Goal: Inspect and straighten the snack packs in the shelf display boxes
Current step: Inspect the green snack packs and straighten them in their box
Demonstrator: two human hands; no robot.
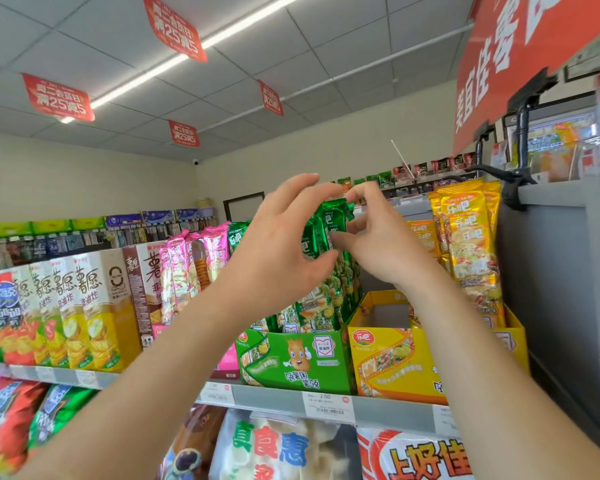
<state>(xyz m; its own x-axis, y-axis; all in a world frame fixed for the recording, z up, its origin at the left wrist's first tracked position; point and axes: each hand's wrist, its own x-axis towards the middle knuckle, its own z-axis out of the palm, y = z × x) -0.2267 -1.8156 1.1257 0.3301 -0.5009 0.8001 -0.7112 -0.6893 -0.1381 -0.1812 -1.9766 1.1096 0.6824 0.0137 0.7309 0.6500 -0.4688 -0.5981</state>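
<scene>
Both on green snack packs (326, 223): left hand (278, 247) grips, right hand (381, 244) pinches; yellow box (395, 362) at 3 o'clock.

The grey shelf (274, 400) carries a green display box (291, 358); a yellow display box (392, 362) stands just right of it, a pink box (228, 362) just left.
</scene>
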